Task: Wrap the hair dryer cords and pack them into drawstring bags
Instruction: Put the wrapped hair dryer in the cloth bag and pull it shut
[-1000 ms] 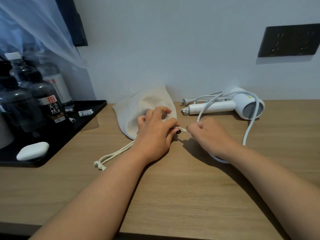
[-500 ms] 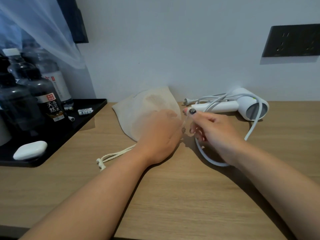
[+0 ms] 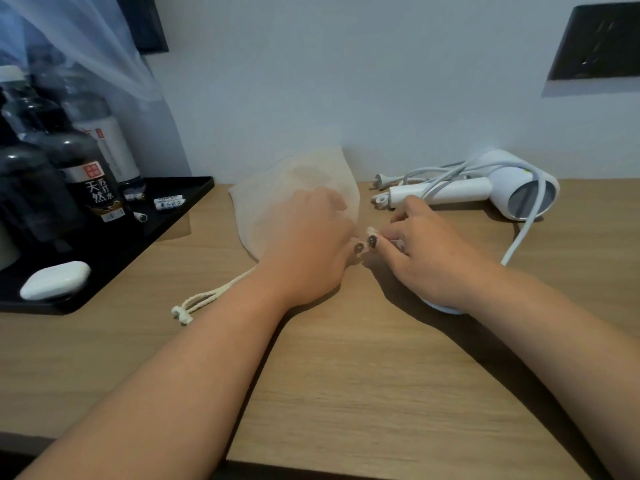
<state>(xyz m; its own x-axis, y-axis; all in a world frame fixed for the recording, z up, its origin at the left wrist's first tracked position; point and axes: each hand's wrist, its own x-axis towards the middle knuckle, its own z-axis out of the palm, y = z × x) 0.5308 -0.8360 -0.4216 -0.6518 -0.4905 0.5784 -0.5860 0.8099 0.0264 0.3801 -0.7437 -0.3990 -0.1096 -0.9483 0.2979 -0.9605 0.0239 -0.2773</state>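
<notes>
A cream drawstring bag [image 3: 277, 188] lies flat against the wall at the middle of the wooden desk. One drawstring [image 3: 204, 301] trails to the front left and ends in a knot. My left hand [image 3: 304, 251] rests on the bag's near right edge, fingers curled on the fabric. My right hand [image 3: 426, 258] sits just beside it and pinches a short cream cord end between thumb and forefinger. The white hair dryer [image 3: 485, 190] lies on its side to the right, its white cord [image 3: 519, 237] looped over the body and running under my right wrist.
A black tray [image 3: 145, 237] at the left holds dark water bottles [image 3: 93, 178], a white soap-shaped case [image 3: 55, 280] and small tubes. A black socket panel [image 3: 595, 43] is on the wall at upper right. Bare wooden desk [image 3: 346, 393] stretches toward the front edge.
My right hand has dropped from above the bag's edge back down to the desk beside my left hand and now pinches the cord end. The left hand stays on the bag.
</notes>
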